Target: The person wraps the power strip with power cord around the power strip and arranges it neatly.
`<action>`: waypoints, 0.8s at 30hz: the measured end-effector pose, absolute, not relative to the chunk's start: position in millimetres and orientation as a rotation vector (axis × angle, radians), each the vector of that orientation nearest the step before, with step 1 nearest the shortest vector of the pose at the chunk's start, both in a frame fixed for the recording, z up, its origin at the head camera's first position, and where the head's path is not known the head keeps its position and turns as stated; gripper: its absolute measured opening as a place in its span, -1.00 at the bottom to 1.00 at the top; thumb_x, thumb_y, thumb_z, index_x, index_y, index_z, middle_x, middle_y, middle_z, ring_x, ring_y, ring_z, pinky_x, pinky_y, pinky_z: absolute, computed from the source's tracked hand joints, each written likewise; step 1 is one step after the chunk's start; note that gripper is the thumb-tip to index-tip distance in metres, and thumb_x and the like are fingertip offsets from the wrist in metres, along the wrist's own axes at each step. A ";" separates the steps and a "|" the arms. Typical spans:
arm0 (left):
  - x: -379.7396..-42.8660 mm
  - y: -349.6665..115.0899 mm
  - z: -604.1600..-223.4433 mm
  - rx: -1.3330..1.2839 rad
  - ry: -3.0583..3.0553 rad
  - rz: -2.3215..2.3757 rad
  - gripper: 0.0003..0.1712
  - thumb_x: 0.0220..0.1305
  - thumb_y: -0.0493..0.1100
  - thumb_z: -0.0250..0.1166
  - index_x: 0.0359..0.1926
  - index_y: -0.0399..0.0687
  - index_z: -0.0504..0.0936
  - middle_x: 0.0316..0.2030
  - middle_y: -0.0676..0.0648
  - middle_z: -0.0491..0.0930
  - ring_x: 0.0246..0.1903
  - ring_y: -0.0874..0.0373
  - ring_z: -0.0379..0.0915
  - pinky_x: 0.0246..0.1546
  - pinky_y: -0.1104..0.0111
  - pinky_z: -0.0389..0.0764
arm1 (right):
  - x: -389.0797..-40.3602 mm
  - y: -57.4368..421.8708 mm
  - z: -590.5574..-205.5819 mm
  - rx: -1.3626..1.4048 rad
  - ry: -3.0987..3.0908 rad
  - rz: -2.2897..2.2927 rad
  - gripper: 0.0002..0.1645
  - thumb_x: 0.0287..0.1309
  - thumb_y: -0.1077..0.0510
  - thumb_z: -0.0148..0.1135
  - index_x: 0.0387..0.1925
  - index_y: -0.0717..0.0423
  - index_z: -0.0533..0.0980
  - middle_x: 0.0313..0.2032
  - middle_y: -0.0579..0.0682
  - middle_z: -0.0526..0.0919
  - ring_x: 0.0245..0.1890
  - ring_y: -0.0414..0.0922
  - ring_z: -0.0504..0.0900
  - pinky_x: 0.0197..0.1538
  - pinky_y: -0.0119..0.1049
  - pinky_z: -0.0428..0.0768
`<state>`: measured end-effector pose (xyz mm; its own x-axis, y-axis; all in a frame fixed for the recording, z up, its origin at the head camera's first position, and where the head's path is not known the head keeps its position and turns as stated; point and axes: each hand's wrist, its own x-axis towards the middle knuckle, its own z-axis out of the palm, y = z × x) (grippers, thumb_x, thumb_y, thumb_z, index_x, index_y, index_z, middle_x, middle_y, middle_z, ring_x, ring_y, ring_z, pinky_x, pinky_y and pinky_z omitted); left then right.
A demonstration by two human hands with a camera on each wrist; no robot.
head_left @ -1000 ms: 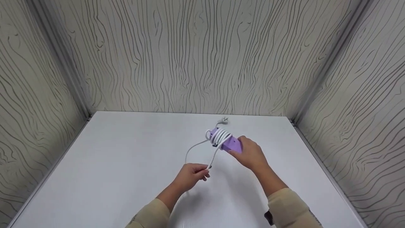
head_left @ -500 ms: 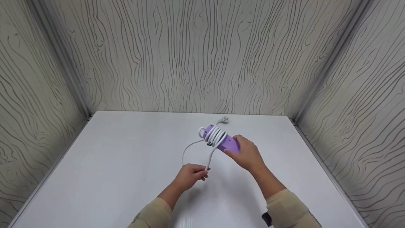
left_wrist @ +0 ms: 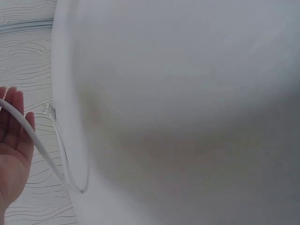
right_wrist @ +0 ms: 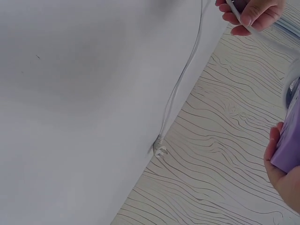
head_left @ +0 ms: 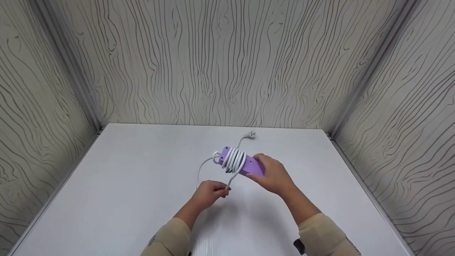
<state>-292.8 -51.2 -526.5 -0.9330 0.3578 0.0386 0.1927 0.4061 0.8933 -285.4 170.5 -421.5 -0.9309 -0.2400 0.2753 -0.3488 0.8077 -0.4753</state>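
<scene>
My right hand (head_left: 273,174) grips the near end of a purple power strip (head_left: 253,166), held tilted above the table. A white cord (head_left: 233,160) is wound in several turns around the strip's far half, with a small loop at its end. Below and to the left, my left hand (head_left: 209,193) pinches the cord between thumb and fingers, and a thin length arcs from the loop down behind that hand. In the right wrist view the strip (right_wrist: 289,136) lies in the right hand at the edge, partly cut off. The plug (head_left: 251,134) rests near the table's back edge.
A white table (head_left: 142,160) spreads under both hands. Wood-grain patterned panels (head_left: 213,64) stand at the back and on both sides, with grey metal posts (head_left: 69,67) at the corners.
Both hands and the power strip have shifted left, the strip turning slightly flatter. More cord shows between the strip and the plug, which stays in place.
</scene>
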 end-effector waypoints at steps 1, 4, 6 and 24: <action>-293.1 -52.1 -527.4 0.515 2.486 1.554 -0.78 0.22 -0.09 0.21 -0.21 -0.07 0.69 -0.41 0.14 0.62 -0.36 0.26 0.52 -0.24 0.31 0.54 | -285.4 171.0 -421.2 0.481 -2.788 0.803 -0.36 -0.09 -0.12 0.36 0.03 0.00 0.41 -0.12 -0.06 0.56 -0.17 -0.09 0.50 -0.11 -0.08 0.51; -292.9 -54.8 -529.9 0.574 2.455 1.554 -0.79 0.21 -0.11 0.22 -0.22 -0.08 0.69 -0.40 0.14 0.63 -0.35 0.25 0.53 -0.23 0.33 0.54 | -285.4 172.9 -420.2 0.530 -2.786 0.849 -0.36 -0.10 -0.14 0.36 0.03 -0.01 0.41 -0.12 -0.08 0.56 -0.17 -0.11 0.50 -0.12 -0.09 0.51; -292.7 -56.0 -531.0 0.590 2.441 1.548 -0.80 0.20 -0.12 0.24 -0.22 -0.08 0.69 -0.39 0.15 0.64 -0.35 0.26 0.53 -0.22 0.34 0.54 | -284.9 174.5 -419.1 0.581 -2.775 0.891 -0.36 -0.11 -0.15 0.36 0.03 -0.03 0.41 -0.12 -0.11 0.56 -0.17 -0.13 0.49 -0.11 -0.11 0.51; -296.1 -59.6 -519.0 0.772 2.551 1.499 -0.43 0.05 -0.04 0.37 0.11 0.20 0.41 0.00 0.18 0.48 -0.03 0.25 0.40 0.04 0.24 0.42 | -282.3 176.0 -414.9 1.218 -2.643 0.953 -0.46 -0.03 -0.17 0.28 -0.01 -0.10 0.44 -0.14 -0.27 0.54 -0.19 -0.27 0.48 -0.13 -0.27 0.51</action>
<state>-296.1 -59.6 -519.0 -0.8693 0.4614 0.1775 0.3796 0.3932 0.8374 -282.3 176.0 -414.9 -0.6810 -0.6606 0.3159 -0.7102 0.4907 -0.5048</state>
